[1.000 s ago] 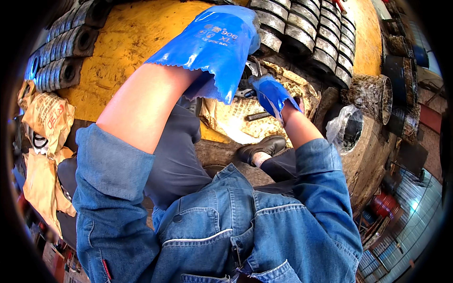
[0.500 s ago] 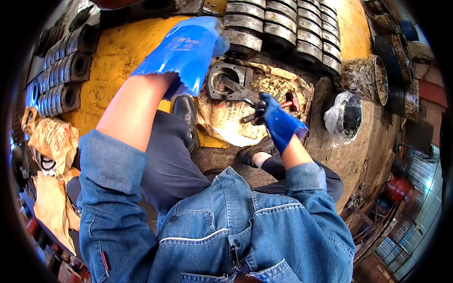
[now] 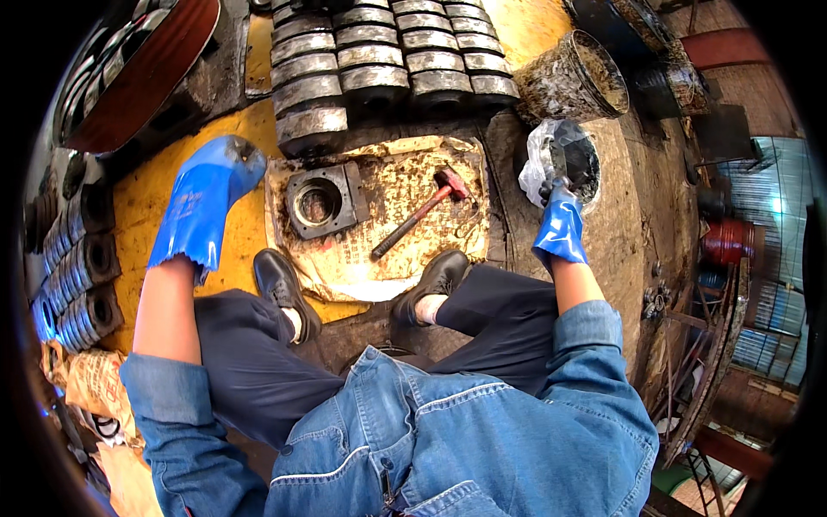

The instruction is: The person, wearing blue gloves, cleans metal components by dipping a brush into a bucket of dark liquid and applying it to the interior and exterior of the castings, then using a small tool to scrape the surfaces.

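Note:
My left hand (image 3: 231, 162), in a blue rubber glove, is curled beside the left edge of the paper-covered work spot; what its fingers hold, if anything, is hidden. My right hand (image 3: 562, 200), in a matching glove, reaches to the near rim of a round container (image 3: 583, 164) lined with clear plastic. Its dark-stained fingers look closed, and I cannot make out what is in them. Between my hands, a square metal block (image 3: 351, 191) with a round bore lies on stained paper (image 3: 405, 155). A red-headed hammer (image 3: 422, 214) lies right of the block.
Rows of stacked metal blocks (image 3: 379, 56) stand just beyond the paper. More blocks (image 3: 82, 267) line the far left. A grimy bucket (image 3: 560, 77) is tipped at the back right. My black shoes (image 3: 280, 284) touch the paper's near edge. Brown paper sacks (image 3: 99, 383) sit at left.
My right hand has left the block's bore, where it worked with a flat metal tool, and moved right to the lined container. My left hand has drawn back left. The hammer is now uncovered.

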